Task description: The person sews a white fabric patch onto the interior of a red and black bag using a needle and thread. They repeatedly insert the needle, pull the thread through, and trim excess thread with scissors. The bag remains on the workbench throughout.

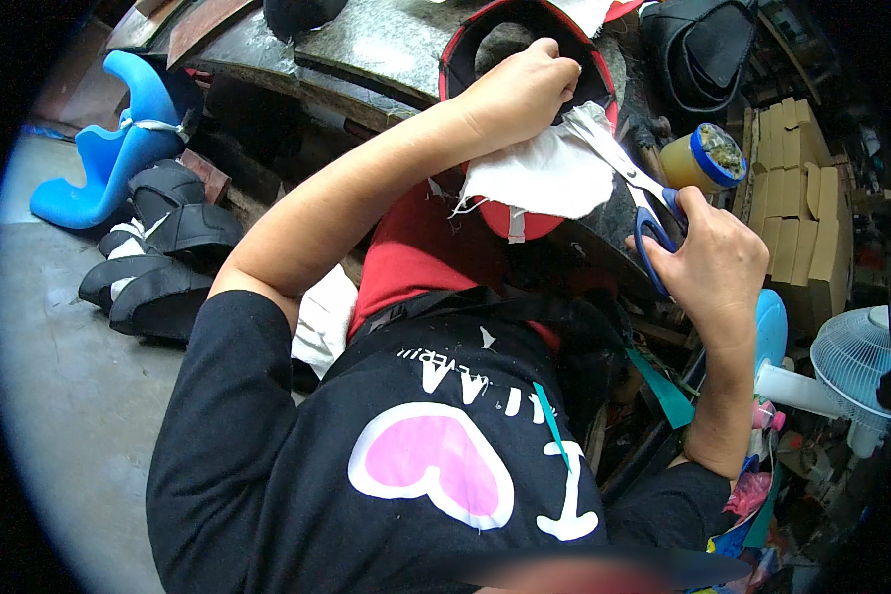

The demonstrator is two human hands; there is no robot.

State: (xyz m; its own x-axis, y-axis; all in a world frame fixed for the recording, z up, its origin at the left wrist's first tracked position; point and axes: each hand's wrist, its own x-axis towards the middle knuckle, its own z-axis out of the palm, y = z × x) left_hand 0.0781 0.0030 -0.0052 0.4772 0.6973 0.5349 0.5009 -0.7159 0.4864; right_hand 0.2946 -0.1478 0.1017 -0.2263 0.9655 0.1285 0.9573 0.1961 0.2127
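Note:
A black cap with red edging (604, 74) lies at the table's edge, its hollow inside facing up. White cloth (540, 178) with frayed edges hangs over its near side, partly covering a red brim (535, 226). My left hand (530, 94) is closed over the cap, its curled fingers gripping the cloth; the fingertips are partly hidden. In my right hand (718, 252) are blue-handled scissors (619, 158), thumb and fingers at the loops. Their blades point toward my left hand and lie against the upper right of the cloth.
Beside the cap stands a jar with a blue rim (718, 156). Black caps (698, 49) are stacked at the far right, and more black pieces (188, 233) lie on the left near a blue moulded seat (104, 148). Cardboard boxes (797, 213) and a fan (851, 361) are at right.

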